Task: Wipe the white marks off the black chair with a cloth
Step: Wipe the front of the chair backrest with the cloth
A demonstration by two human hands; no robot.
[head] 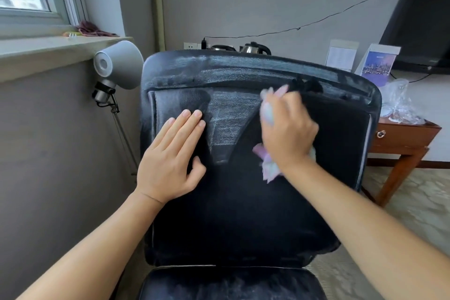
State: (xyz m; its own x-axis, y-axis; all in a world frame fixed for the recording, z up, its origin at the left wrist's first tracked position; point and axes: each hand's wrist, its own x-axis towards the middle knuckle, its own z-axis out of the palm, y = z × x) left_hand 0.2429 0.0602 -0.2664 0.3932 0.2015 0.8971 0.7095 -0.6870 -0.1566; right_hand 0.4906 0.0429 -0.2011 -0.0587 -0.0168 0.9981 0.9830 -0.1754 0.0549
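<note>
The black chair (243,202) fills the middle of the frame, its backrest facing the camera and its seat cushion just showing along the bottom edge. The backrest is dark and padded, with a raised band across its top and a piped panel below. White marks (226,126) lie as chalky, scratchy streaks over that top band from upper left toward the right, and in a wedge-shaped patch in the centre of the panel, between the two hands; the lower half of the backrest looks plain black. The left hand (170,153) lies flat on the panel at centre left, its fingers (192,117) straight and together, the thumb spread to the side, holding nothing. The right hand (287,129) at centre right presses a cloth (267,163) against the backrest, fingers curled over it; the cloth is pale with pink, lilac and bluish tints, bunched, and blurred, with ends sticking out above the fingers and below the wrist. At the left of the frame a grey lamp (119,66) on a thin stand sits just beside the chair's upper left corner, under a window sill (60,48). Behind the chair's top edge a kettle (255,48) shows by the wall. At the right a wooden table (404,139) carries crumpled clear plastic (399,102) and upright cards (376,66), with a dark screen (423,17) in the upper right corner.
</note>
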